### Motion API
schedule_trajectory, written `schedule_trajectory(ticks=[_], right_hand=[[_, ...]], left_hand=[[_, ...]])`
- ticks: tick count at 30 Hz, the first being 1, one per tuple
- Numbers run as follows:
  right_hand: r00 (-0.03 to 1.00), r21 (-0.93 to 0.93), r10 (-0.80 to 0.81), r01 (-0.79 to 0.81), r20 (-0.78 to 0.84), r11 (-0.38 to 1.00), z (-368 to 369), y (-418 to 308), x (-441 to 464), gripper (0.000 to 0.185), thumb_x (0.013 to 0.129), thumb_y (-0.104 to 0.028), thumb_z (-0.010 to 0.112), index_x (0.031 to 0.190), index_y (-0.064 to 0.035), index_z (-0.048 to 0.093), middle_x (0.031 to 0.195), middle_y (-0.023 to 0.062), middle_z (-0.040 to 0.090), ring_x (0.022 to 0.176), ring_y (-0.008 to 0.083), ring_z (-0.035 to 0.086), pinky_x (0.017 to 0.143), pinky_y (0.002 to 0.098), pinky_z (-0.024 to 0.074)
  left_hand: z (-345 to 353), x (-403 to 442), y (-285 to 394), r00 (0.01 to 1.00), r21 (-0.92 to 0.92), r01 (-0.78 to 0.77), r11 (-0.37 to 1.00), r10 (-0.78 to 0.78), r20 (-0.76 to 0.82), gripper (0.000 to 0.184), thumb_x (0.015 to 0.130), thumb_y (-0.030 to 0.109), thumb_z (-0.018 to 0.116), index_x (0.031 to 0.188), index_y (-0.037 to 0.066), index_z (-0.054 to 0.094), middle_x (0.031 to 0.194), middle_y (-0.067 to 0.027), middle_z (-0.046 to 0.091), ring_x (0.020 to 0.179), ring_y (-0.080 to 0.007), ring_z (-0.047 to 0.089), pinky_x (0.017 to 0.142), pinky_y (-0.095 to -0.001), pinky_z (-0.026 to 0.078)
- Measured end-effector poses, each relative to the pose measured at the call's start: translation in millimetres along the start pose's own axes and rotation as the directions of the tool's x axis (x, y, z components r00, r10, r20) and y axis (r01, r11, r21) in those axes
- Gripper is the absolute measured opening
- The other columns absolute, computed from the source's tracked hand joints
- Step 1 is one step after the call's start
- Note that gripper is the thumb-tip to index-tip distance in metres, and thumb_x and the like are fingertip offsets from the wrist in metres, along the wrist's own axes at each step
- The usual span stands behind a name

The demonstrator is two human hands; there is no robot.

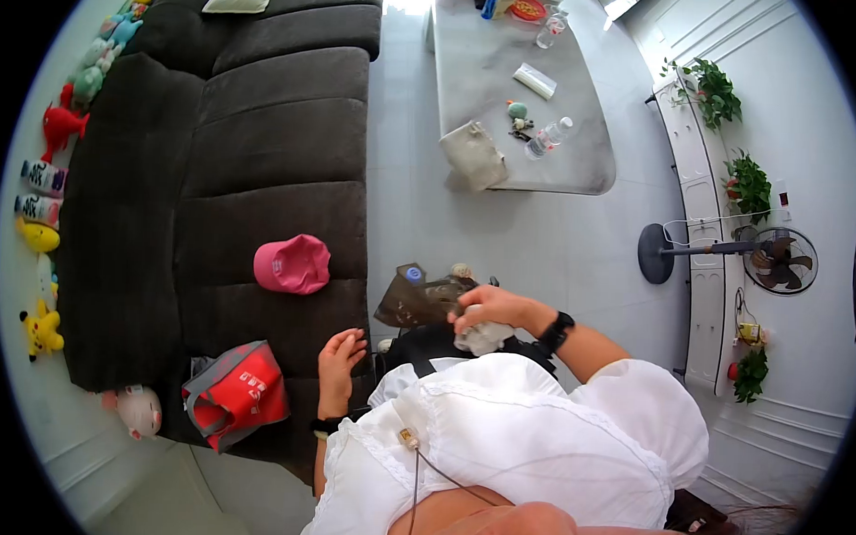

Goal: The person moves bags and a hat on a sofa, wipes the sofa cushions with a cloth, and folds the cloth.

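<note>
My right hand point(495, 309) is closed over my lap, its fingers at the edge of a dark, see-through bag point(417, 303). A round blue patch point(413, 275) shows on the bag. Just under the same hand is a crumpled white thing point(485, 337), perhaps tissue or cloth; whether the fingers also hold it is hidden. My left hand point(340, 359) is raised beside the sofa's front edge, fingers loosely bent and apart, holding nothing. Nearest to it on the sofa are a pink cap point(293, 264) and a red and grey bag point(244, 393).
A dark sofa point(272, 154) runs along my left, with soft toys point(60, 132) behind it. Ahead, a grey table point(477, 76) bears a folded cloth-like bag point(474, 156), bottles point(548, 138) and small items. A standing fan point(702, 250) is by the white cabinet point(704, 320) at right.
</note>
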State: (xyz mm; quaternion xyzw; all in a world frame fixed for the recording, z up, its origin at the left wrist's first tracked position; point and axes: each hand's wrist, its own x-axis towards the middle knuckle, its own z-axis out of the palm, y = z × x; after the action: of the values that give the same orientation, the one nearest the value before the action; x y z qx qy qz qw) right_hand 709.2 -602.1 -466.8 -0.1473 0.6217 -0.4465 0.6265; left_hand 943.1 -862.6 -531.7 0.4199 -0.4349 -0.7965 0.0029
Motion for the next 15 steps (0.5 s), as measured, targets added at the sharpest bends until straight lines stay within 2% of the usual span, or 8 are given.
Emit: schedule_trajectory(ticks=[3,4,7,8,12,13,15], right_hand=[[0.994,0.237,0.026,0.001,-0.109,0.971,-55,-11,-60,0.023,0.079,-0.014,0.068,0.097,-0.0001,0.066,0.089,0.0066,0.069,0.084,0.0119,0.064,0.078,0.0253,0.0493],[0.989,0.247,0.002,0.036,-0.15,0.968,-74,-16,-80,0.023,0.079,-0.014,0.068,0.097,-0.0001,0.065,0.089,0.0069,0.069,0.084,0.0121,0.064,0.078,0.0256,0.0495],[0.951,0.259,-0.077,0.159,-0.3,0.953,-129,-24,-132,0.022,0.08,-0.013,0.066,0.097,-0.0005,0.063,0.089,0.008,0.069,0.083,0.0131,0.063,0.077,0.0264,0.0499],[0.924,0.248,-0.104,0.205,-0.368,0.947,-150,-26,-147,0.022,0.08,-0.013,0.066,0.098,-0.0009,0.062,0.089,0.0084,0.068,0.084,0.0136,0.064,0.077,0.0265,0.05],[0.783,0.225,-0.152,0.351,-0.604,0.909,-244,-32,-192,0.02,0.082,-0.011,0.063,0.098,-0.0004,0.061,0.088,0.0092,0.068,0.081,0.015,0.064,0.075,0.0275,0.0513],[0.74,0.187,-0.177,0.38,-0.649,0.906,-271,-30,-199,0.019,0.082,-0.009,0.062,0.098,0.0005,0.06,0.086,0.0096,0.067,0.08,0.0158,0.065,0.074,0.028,0.0523],[0.71,0.244,-0.182,0.453,-0.68,0.857,-323,-23,-210,0.016,0.083,-0.006,0.06,0.097,0.0003,0.06,0.087,0.0105,0.067,0.079,0.0169,0.065,0.074,0.0285,0.0531]], left_hand=[[0,23,-23,0.984,0.073,0.058,0.996,-0.044,-0.173,0.022,0.092,0.017,0.06,0.109,0.003,0.062,0.102,-0.0066,0.067,0.085,-0.0136,0.064,0.073,-0.0246,0.051],[4,29,-28,0.969,0.11,0.085,0.99,-0.057,-0.24,0.021,0.092,0.017,0.061,0.108,0.004,0.062,0.101,-0.0064,0.068,0.084,-0.0134,0.064,0.072,-0.0247,0.051],[32,44,-31,0.954,0.112,0.133,0.985,-0.097,-0.282,0.02,0.091,0.018,0.062,0.107,0.005,0.063,0.099,-0.0056,0.068,0.08,-0.0129,0.064,0.069,-0.0244,0.051],[44,51,-29,0.957,0.116,0.148,0.982,-0.112,-0.269,0.019,0.091,0.018,0.062,0.106,0.005,0.064,0.097,-0.0049,0.068,0.079,-0.0121,0.064,0.068,-0.0238,0.05],[90,83,-23,0.983,0.366,0.128,0.922,-0.068,-0.173,0.021,0.091,0.019,0.063,0.106,0.006,0.064,0.098,-0.0044,0.069,0.08,-0.0117,0.064,0.068,-0.0239,0.051],[101,87,-21,0.988,0.402,0.103,0.91,-0.047,-0.148,0.021,0.091,0.019,0.063,0.106,0.005,0.064,0.098,-0.0043,0.069,0.08,-0.0112,0.064,0.067,-0.0233,0.051],[125,96,-12,0.995,0.468,0.046,0.883,0.001,-0.099,0.021,0.091,0.019,0.062,0.106,0.004,0.064,0.098,-0.0041,0.069,0.08,-0.0102,0.063,0.067,-0.0221,0.05]])
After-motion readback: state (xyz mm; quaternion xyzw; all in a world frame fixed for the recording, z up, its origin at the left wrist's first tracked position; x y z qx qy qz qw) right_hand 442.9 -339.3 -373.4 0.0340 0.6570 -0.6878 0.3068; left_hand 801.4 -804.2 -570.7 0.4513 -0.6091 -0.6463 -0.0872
